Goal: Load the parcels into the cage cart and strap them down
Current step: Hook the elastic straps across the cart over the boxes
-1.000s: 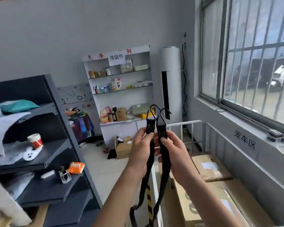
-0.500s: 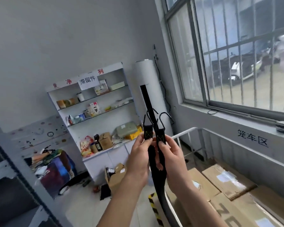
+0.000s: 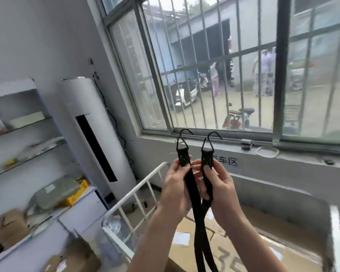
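I hold a black strap (image 3: 197, 209) up in front of me by both ends, each end tipped with a black metal hook. My left hand (image 3: 176, 190) pinches the left end just below its hook (image 3: 182, 139). My right hand (image 3: 218, 190) grips the right end below the other hook (image 3: 211, 139). The two lengths hang down together between my forearms. Below them stands the white cage cart (image 3: 137, 190), with several brown cardboard parcels (image 3: 230, 250) lying flat inside it.
A tall white air conditioner (image 3: 94, 138) stands against the wall at left, beside white shelves (image 3: 24, 134) with goods. A barred window (image 3: 224, 65) fills the upper right, its sill holding small items. Cardboard boxes (image 3: 6, 228) sit at lower left.
My view has swung right and up, from the dark shelving to the window. My hands have drawn the two hook ends apart; they were side by side before.
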`<state>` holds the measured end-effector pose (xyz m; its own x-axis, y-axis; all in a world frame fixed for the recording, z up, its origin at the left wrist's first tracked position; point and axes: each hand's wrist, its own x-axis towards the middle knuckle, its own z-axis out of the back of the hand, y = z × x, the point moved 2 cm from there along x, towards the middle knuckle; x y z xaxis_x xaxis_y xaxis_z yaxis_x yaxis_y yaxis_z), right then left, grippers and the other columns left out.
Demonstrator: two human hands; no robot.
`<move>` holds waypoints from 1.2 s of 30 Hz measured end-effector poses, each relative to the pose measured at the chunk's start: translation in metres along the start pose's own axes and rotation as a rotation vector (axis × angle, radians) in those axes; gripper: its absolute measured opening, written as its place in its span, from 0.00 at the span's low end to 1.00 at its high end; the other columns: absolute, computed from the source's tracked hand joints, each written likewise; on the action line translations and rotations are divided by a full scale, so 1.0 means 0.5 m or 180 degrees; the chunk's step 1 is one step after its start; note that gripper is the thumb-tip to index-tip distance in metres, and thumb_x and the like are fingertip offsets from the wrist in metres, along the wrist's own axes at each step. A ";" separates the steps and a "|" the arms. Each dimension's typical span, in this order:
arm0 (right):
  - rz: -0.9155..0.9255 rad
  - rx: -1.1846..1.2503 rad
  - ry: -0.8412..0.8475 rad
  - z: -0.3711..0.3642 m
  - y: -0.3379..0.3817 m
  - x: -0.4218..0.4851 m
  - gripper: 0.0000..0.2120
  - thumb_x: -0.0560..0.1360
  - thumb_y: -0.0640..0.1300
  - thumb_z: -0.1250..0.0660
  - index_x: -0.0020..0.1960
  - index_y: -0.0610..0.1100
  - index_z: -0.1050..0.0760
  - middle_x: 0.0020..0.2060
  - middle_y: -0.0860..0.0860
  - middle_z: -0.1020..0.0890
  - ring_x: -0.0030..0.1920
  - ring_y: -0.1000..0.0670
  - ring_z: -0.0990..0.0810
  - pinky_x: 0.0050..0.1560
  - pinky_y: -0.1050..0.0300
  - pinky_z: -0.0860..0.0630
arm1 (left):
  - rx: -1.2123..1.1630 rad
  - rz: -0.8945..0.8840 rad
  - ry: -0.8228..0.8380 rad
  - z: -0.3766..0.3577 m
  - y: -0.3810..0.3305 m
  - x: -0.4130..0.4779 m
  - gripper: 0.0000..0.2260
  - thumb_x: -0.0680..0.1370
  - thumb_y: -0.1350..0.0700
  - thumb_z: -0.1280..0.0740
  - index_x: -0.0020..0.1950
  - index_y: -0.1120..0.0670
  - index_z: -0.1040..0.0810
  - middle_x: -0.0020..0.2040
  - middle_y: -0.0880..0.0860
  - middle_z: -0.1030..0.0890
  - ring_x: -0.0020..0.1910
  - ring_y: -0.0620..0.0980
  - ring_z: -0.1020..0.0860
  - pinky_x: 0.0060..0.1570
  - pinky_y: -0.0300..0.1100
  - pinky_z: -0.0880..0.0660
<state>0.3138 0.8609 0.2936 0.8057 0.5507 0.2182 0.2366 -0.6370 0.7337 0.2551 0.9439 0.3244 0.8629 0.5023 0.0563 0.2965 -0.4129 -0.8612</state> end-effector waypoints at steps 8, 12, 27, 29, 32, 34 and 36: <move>0.0783 -0.0174 -0.1165 0.184 0.004 0.065 0.10 0.84 0.41 0.40 0.53 0.45 0.19 0.25 0.47 0.32 0.25 0.50 0.36 0.26 0.56 0.39 | -0.0042 0.0963 0.1024 -0.058 0.178 0.204 0.08 0.83 0.60 0.41 0.59 0.55 0.25 0.54 0.65 0.19 0.39 0.60 0.19 0.39 0.54 0.23; 0.0741 -0.0285 -0.2281 0.378 -0.061 0.083 0.10 0.83 0.41 0.39 0.49 0.48 0.19 0.28 0.47 0.27 0.23 0.54 0.33 0.23 0.62 0.36 | 0.0267 0.1543 0.1170 -0.087 0.353 0.276 0.08 0.83 0.63 0.42 0.55 0.57 0.24 0.53 0.63 0.17 0.44 0.59 0.17 0.45 0.54 0.22; -0.0341 0.0746 -0.4701 1.070 -0.425 0.221 0.12 0.84 0.34 0.43 0.65 0.40 0.28 0.46 0.45 0.19 0.30 0.53 0.33 0.20 0.65 0.39 | 0.1032 0.3149 0.0523 0.135 0.855 0.609 0.07 0.83 0.65 0.44 0.49 0.57 0.29 0.43 0.59 0.23 0.25 0.50 0.23 0.23 0.39 0.28; -0.0257 0.0938 -0.4906 1.117 -0.434 0.233 0.15 0.84 0.34 0.44 0.70 0.38 0.32 0.46 0.45 0.19 0.30 0.53 0.33 0.20 0.66 0.40 | 0.1142 0.3177 0.0575 0.143 0.881 0.641 0.08 0.83 0.65 0.44 0.49 0.57 0.28 0.43 0.58 0.22 0.26 0.50 0.23 0.24 0.40 0.27; -0.0147 0.1082 -0.4975 1.166 -0.438 0.259 0.16 0.84 0.33 0.45 0.70 0.38 0.32 0.46 0.46 0.20 0.30 0.53 0.34 0.19 0.66 0.41 | 0.1237 0.3280 0.0669 0.149 0.914 0.672 0.10 0.83 0.64 0.44 0.50 0.55 0.24 0.38 0.56 0.18 0.26 0.50 0.22 0.25 0.39 0.24; -0.0163 0.1031 -0.4903 1.195 -0.434 0.281 0.12 0.84 0.33 0.45 0.65 0.38 0.29 0.44 0.46 0.20 0.30 0.54 0.34 0.19 0.66 0.42 | 0.1257 0.3357 0.0741 0.154 0.935 0.684 0.11 0.83 0.63 0.44 0.51 0.54 0.23 0.35 0.54 0.16 0.25 0.50 0.21 0.25 0.39 0.24; -0.0180 0.1007 -0.4897 1.219 -0.426 0.299 0.10 0.84 0.33 0.45 0.62 0.38 0.29 0.44 0.46 0.21 0.30 0.54 0.34 0.20 0.66 0.42 | 0.1305 0.3402 0.0739 0.163 0.954 0.691 0.11 0.83 0.64 0.44 0.50 0.54 0.23 0.36 0.55 0.17 0.25 0.51 0.22 0.27 0.41 0.25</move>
<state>0.7145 0.7499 -0.2223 0.5045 -0.3539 -0.7876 0.2252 -0.8267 0.5157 0.6612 0.9823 -0.1081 0.6599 -0.1211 -0.7415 -0.7439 -0.2439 -0.6222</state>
